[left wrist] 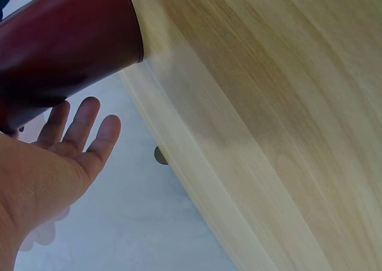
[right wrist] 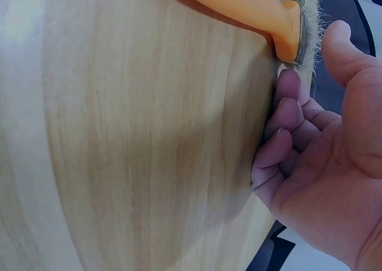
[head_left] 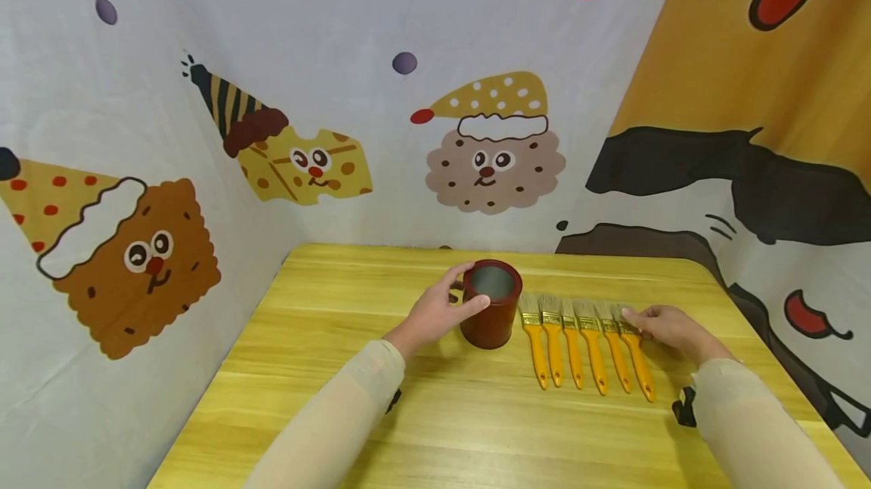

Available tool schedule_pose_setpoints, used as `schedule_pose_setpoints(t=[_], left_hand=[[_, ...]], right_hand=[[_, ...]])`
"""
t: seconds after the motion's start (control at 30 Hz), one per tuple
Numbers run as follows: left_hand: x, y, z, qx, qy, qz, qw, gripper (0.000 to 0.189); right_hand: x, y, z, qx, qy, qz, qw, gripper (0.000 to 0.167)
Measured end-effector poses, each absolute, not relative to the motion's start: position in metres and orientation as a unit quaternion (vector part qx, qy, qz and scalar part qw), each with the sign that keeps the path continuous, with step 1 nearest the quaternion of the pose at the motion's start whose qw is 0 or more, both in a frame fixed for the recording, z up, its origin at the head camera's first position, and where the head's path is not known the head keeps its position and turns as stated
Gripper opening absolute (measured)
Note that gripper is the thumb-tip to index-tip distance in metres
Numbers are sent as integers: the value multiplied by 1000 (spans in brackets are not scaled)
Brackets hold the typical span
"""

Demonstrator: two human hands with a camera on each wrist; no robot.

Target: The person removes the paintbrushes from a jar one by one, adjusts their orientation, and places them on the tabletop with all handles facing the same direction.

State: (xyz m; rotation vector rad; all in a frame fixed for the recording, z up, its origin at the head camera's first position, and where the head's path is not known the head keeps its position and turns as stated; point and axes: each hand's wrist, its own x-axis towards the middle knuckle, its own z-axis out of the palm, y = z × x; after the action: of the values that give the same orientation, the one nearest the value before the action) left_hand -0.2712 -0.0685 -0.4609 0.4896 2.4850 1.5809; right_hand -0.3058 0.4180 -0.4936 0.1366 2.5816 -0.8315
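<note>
A dark red round pot (head_left: 495,323), hollow and open at the top, stands upright on the table. My left hand (head_left: 438,314) holds it by the rim, thumb on the near side and index finger at the back. In the left wrist view, the other fingers (left wrist: 83,125) spread loosely beside its wall. Several flat paintbrushes with yellow-orange handles (head_left: 592,360) lie in a row right of the pot, bristles away from me. My right hand (head_left: 670,328) is at the bristle end of the rightmost paintbrush (right wrist: 239,8), its thumb raised apart from the loosely bent fingers.
The wood-grain table (head_left: 449,428) has its back edge close behind the pot and brushes. A white cloth (head_left: 327,35) printed with cartoon snacks hangs behind and to the left. At the right hangs a yellow, black and white printed part (head_left: 742,81).
</note>
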Motion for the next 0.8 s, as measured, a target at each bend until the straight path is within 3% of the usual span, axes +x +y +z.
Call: schedule_pose_setpoints(t=[0.8], left_hand=[[-270, -69, -461, 167, 833, 522, 73, 78]], right_hand=[[-304, 415, -494, 47, 931, -296, 207, 90]])
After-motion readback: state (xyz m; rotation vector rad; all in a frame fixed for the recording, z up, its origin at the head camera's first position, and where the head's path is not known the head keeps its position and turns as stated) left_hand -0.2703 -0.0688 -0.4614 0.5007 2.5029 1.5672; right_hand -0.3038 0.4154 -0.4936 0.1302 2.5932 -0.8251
